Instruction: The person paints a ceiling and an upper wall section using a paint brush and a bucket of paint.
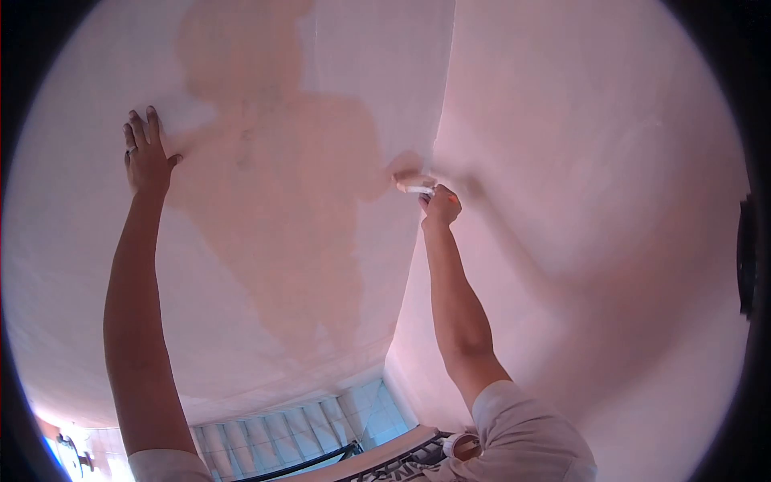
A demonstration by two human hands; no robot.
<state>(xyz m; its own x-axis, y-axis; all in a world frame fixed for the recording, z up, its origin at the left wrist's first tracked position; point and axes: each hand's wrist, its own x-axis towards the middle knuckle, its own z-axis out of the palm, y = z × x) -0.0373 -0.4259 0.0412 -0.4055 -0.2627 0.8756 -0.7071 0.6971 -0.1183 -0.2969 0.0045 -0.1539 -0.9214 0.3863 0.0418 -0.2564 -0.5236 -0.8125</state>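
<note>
My left hand lies against the pale pink wall at the left, its fingers spread and a ring on one of them. Further right, my right hand is closed round the white handle of a small tool. The tool's orange-brown head touches or nearly touches the wall beside the corner line where two surfaces meet. Whether the head is a brush or a roller is hard to tell.
A second pale surface rises on the right of the corner. Light blue corrugated panels show at the bottom, near a dark curved rail. A dark object sits at the right edge. Large shadows fall across both surfaces.
</note>
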